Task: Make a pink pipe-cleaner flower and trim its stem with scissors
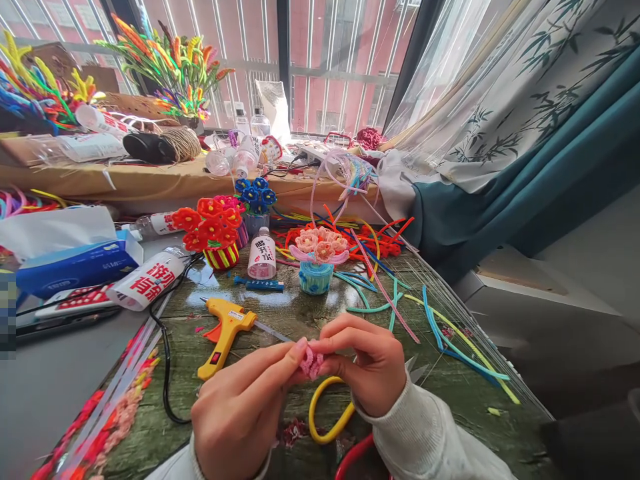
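A small curled piece of pink pipe cleaner (pixel 312 364) is pinched between the fingertips of both hands, low in the middle of the head view. My left hand (pixel 243 407) grips it from the left, and my right hand (pixel 367 363) from the right. Right below the fingers lie scissors with yellow (pixel 313 417) and red handle loops; my right hand hides part of them. To the left of the hands, a yellow glue gun (pixel 225 333) rests on its side with a clear glue stick in its back.
Beyond the hands stand a blue pot of pink flowers (pixel 316 278), a striped pot of red flowers (pixel 221 255) and a water bottle (pixel 262 255). Loose pipe cleaners (pixel 450 347) lie at right. A tissue box (pixel 80 263) and a black cord (pixel 167 373) are at left.
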`<state>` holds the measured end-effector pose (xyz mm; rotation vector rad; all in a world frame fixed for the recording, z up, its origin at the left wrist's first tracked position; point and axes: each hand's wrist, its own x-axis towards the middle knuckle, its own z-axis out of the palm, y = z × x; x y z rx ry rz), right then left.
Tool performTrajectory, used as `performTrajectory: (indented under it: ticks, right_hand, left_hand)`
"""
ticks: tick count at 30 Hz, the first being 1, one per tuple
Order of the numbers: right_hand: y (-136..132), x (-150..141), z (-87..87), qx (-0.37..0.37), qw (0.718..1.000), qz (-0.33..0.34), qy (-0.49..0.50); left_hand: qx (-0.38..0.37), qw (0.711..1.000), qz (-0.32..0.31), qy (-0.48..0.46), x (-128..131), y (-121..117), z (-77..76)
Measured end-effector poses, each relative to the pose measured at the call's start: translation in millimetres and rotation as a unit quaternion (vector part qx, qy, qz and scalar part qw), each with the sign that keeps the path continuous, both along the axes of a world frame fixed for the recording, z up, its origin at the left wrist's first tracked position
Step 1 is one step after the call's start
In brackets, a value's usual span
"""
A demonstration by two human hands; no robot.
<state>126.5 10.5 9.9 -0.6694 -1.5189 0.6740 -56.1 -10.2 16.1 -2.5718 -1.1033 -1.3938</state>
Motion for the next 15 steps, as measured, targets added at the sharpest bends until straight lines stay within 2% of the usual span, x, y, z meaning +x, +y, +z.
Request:
performTrajectory:
  ticks: [4,9,15]
  right_hand:
    - [-0.9,-0.4,-0.2,-0.003,1.000,-0.003,-0.002]
    - [1.2,2.1,0.7,0.005,1.000,-0.004,-0.009]
    - [0.0,1.0,-0.9,0.021,0.999,-0.017,-0.033]
  left_hand:
    - [0.026,1.000,-0.004,0.013,-1.2,1.3,1.2]
    - [0.017,1.000,-0.013,0.004,1.3,5.0,3.5]
    - [0.066,0.997,-0.004,0.040,8.4,7.1,7.4]
